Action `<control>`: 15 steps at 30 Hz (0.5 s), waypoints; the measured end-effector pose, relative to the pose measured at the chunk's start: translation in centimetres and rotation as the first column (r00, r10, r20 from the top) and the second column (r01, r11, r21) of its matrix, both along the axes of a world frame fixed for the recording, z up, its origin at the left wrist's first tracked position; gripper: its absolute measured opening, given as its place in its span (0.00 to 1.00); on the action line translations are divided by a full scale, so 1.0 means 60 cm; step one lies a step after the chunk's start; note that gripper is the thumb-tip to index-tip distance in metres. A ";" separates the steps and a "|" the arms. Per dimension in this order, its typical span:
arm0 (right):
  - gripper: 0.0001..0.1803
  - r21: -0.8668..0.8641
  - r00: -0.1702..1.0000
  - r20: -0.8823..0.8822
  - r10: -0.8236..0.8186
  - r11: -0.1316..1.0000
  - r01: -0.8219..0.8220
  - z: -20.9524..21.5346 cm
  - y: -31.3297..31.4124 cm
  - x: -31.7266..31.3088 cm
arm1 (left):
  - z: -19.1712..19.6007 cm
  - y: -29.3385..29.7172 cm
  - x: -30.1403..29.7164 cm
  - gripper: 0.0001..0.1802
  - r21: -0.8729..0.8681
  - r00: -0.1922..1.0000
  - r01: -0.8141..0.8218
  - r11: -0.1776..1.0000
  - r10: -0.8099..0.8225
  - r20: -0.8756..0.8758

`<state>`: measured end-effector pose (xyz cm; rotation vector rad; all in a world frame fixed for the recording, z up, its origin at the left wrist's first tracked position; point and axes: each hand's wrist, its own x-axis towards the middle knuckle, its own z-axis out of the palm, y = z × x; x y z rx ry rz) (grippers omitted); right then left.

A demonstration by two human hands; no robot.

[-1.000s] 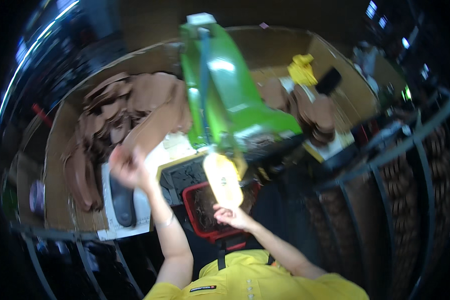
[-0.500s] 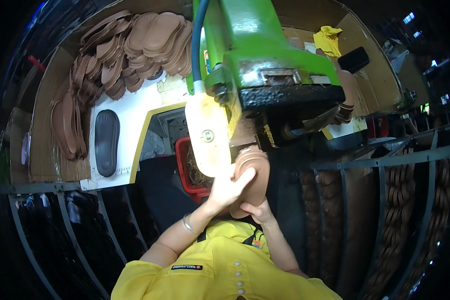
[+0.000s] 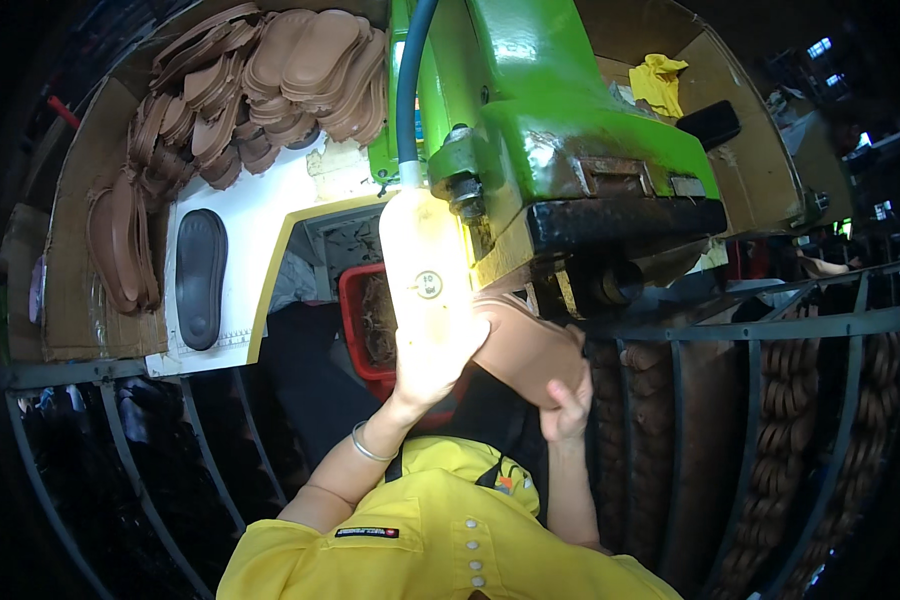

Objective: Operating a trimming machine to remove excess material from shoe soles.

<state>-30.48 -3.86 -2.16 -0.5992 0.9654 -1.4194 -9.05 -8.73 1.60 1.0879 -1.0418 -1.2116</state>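
Note:
Between my two hands is a brown shoe sole (image 3: pixel 526 350), tilted with one end up under the green machine (image 3: pixel 600 140). My left hand (image 3: pixel 432 362) grips its left end, thumb on top; the lamp's glare washes out part of those fingers. At the sole's lower right edge, my right hand (image 3: pixel 567 408) holds on with its thumb on the upper face. A bright lamp (image 3: pixel 428 255) on a blue hose hangs directly above my left hand. The machine's working part near the sole's far edge is mostly hidden.
Stacked brown soles (image 3: pixel 310 60) fill the cardboard-walled bench at far left. A dark sole (image 3: pixel 201 280) lies on the white board (image 3: pixel 245 215). Below the lamp sits a red bin (image 3: pixel 348 318) with scraps. Racks of soles (image 3: pixel 785 400) stand at right; a yellow cloth (image 3: pixel 658 82) lies behind.
The sole has turned from nearly upright to a slant, its near end swinging right. My right hand has moved right and up with it; my left hand has shifted slightly left.

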 end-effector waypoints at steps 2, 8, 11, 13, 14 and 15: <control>0.27 -0.064 0.997 -0.058 -0.042 0.997 0.038 0.011 -0.037 -0.021 | 0.000 -0.002 0.008 0.16 -0.028 0.998 0.027 0.999 -0.025 0.056; 0.23 -0.124 0.997 -0.074 -0.025 0.992 0.016 0.079 -0.129 -0.006 | 0.023 0.002 0.042 0.10 -0.227 0.991 -0.071 0.971 0.095 0.099; 0.26 -0.146 0.997 -0.079 0.024 0.989 -0.035 0.057 -0.136 -0.001 | 0.039 0.018 0.062 0.12 -0.192 0.988 -0.136 0.972 0.146 0.042; 0.28 -0.165 0.987 -0.069 0.147 0.974 -0.157 0.050 -0.136 0.005 | 0.043 0.028 0.085 0.15 -0.081 0.993 -0.104 0.991 0.098 -0.073; 0.28 -0.160 0.986 -0.069 0.153 0.974 -0.163 0.049 -0.134 0.014 | 0.052 0.032 0.089 0.15 -0.040 0.977 -0.141 0.989 0.133 -0.169; 0.27 -0.192 0.990 -0.063 0.122 0.972 -0.132 0.047 -0.131 0.028 | 0.050 0.039 0.098 0.15 -0.020 0.975 -0.149 0.989 0.144 -0.170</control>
